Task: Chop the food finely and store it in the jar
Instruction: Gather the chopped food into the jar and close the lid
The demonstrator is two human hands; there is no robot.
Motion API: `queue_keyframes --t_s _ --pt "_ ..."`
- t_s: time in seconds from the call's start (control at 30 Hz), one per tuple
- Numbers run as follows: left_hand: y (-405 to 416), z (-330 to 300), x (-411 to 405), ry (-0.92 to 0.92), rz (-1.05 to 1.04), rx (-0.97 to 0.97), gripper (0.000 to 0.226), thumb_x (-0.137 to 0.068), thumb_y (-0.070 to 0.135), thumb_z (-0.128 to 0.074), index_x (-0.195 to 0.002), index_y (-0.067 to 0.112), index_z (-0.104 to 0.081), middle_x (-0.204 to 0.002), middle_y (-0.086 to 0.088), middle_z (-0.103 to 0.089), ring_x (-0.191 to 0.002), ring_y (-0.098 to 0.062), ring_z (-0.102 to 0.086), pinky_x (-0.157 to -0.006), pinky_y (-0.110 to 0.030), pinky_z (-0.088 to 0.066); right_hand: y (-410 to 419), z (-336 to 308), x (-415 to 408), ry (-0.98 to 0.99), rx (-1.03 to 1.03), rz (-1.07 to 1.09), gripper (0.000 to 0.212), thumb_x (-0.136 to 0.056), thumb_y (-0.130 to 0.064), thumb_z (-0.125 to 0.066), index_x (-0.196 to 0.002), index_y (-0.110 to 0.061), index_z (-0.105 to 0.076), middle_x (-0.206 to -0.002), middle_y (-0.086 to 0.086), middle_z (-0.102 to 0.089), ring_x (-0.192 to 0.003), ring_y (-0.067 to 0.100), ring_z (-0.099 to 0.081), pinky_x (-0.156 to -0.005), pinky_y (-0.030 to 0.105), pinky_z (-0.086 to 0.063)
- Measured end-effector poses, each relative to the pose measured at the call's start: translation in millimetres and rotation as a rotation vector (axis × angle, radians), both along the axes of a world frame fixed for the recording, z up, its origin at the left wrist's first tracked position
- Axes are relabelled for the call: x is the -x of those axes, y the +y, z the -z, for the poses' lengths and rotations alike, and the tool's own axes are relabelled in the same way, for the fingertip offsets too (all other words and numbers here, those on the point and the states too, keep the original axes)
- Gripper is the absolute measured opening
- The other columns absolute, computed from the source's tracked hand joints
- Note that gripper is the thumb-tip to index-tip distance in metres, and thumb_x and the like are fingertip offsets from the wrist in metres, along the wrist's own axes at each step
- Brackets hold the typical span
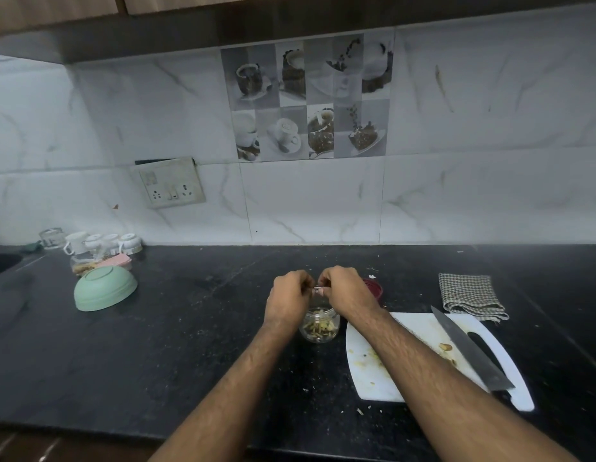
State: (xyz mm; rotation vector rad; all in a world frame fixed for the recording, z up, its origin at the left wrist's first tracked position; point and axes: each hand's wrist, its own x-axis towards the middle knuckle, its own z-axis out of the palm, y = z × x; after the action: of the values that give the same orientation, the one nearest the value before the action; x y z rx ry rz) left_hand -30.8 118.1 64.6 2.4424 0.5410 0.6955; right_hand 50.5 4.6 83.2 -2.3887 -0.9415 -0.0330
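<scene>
My left hand and right hand curled above the open jar, grip unclear, black speckled counter, marble-tiled wall

Black speckled counter, white grey-veined marble wall tiles, grey-and-white chequered coffee-print tile panel, pale green upturned bowl far left, clear jar of yellowish bits, white cutting board, dark-bladed knife, black-and-white check cloth far right, dark red lid.
</scene>
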Motion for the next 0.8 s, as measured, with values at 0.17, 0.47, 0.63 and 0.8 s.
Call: queue_keyframes --t_s 0.17,0.47,0.63,0.8 --pt "-6 -3 10 -0.035 0.004 0.008 0.009 -0.098 0.017 -0.066 -0.100 0.019 -0.074 -0.091 0.009 -0.071 -0.082 -0.004 -0.065 -0.081 -0.037 -0.060 -9 1 5 0.004 -0.054 0.050 0.015 -0.094 -0.013 -0.067 -0.081 -0.021 -0.070 -0.081 -0.008 -0.068 -0.076 0.006 -0.064 -0.075 0.035 -0.059" --pt "-61 22 35 -0.171 0.138 -0.002 0.006 -0.091 0.015 -0.069 -0.089 0.020 -0.072 -0.089 0.010 -0.069 -0.080 -0.006 -0.062 -0.074 -0.028 -0.053 -81 30 14 0.052 -0.229 0.160 0.013 -0.095 -0.017 -0.067 -0.085 -0.024 -0.074 -0.083 -0.011 -0.070 -0.076 0.005 -0.064 -0.070 0.030 -0.055" --pt "-97 57 26 -0.107 0.192 0.050 0.012 -0.092 0.020 -0.071 -0.103 0.014 -0.073 -0.097 0.003 -0.069 -0.078 -0.009 -0.060 -0.075 -0.026 -0.049 -119 61 21 0.090 -0.244 0.225 0.012 -0.097 -0.018 -0.063 -0.099 -0.022 -0.075 -0.090 -0.011 -0.070 -0.083 0.008 -0.065 -0.079 0.034 -0.056" --pt "-110 81 10 0.067 0.259 0.049 0.034 -0.093 0.016 -0.071 -0.127 0.011 -0.067 -0.116 -0.003 -0.065 -0.100 -0.016 -0.063 -0.095 -0.034 -0.052 -144 82 22 0.047 -0.130 0.306 0.037 -0.102 -0.009 -0.049 -0.137 -0.014 -0.058 -0.120 0.003 -0.069 -0.109 0.020 -0.064 -0.090 0.037 -0.054"
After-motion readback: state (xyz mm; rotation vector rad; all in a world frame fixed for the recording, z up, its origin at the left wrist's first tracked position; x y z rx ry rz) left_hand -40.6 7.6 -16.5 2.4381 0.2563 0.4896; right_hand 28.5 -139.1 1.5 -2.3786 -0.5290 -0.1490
